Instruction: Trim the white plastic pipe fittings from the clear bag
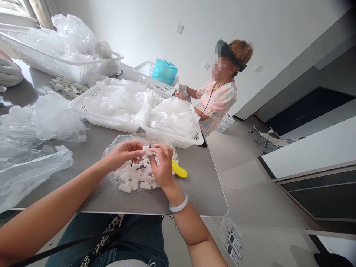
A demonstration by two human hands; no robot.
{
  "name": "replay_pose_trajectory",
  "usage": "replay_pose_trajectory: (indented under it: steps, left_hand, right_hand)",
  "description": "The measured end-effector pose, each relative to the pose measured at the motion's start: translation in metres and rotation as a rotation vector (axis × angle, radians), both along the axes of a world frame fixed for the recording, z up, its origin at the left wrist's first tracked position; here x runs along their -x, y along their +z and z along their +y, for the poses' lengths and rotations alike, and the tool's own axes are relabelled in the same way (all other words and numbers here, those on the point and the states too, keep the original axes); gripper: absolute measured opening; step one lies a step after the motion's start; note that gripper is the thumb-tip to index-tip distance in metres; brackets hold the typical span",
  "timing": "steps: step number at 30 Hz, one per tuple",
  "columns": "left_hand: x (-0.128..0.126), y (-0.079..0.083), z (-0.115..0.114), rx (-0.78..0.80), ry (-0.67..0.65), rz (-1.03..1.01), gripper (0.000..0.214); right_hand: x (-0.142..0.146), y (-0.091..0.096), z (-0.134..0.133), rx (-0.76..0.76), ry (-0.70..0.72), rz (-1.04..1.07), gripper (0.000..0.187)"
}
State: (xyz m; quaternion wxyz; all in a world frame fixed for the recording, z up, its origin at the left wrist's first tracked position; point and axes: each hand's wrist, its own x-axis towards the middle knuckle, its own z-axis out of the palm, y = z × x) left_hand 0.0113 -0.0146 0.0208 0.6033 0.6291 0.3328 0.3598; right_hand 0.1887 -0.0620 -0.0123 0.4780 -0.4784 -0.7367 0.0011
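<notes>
Between my two hands is a white plastic pipe fitting (147, 151) with several stubby arms. The fingers and thumb of my left hand (128, 152) pinch it from the left. My right hand (162, 163) grips its right side with thumb and fingertips. Below them, a clear plastic bag (112, 171) lies spread on the table, with a heap of similar white fittings (135, 176) on it. A yellow utility-knife-like tool (180, 170) rests just right of my right hand, partly hidden behind it.
White baskets (111, 125) (172, 139) of clear bags stand behind the heap. A larger basket (83, 70) is at the back left, near grey pipe pieces (69, 88). Loose plastic bags (55, 118) cover the left side. A co-worker (217, 92) stands beyond the table's right end.
</notes>
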Motion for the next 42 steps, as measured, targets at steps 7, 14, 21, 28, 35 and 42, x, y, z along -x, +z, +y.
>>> replay_pose_trajectory:
  steps: [7,14,21,28,35,42]
  left_hand:
    - [-0.003,-0.005,-0.002,-0.452,0.094,0.097,0.030]
    - [0.001,-0.013,0.002,-0.773,0.162,0.248,0.023]
    - [0.001,-0.025,0.004,-1.013,0.204,0.401,0.030]
    - [0.004,-0.021,0.009,-0.821,0.374,0.385,0.025]
    - [0.002,-0.013,0.005,-0.664,0.338,0.227,0.026]
    - [0.003,-0.011,0.003,-0.721,0.236,0.203,0.026]
  right_hand:
    - [-0.002,0.002,0.002,-0.054,-0.022,0.009,0.022]
    - [-0.002,0.000,0.000,-0.084,0.049,-0.137,0.035]
    - [0.012,-0.015,0.001,0.181,0.100,-0.068,0.028]
    - [0.001,0.003,-0.001,0.246,0.086,0.387,0.024]
    - [-0.003,0.006,0.001,0.024,-0.051,0.161,0.026]
    - [-0.001,0.004,0.002,0.114,-0.006,0.148,0.030]
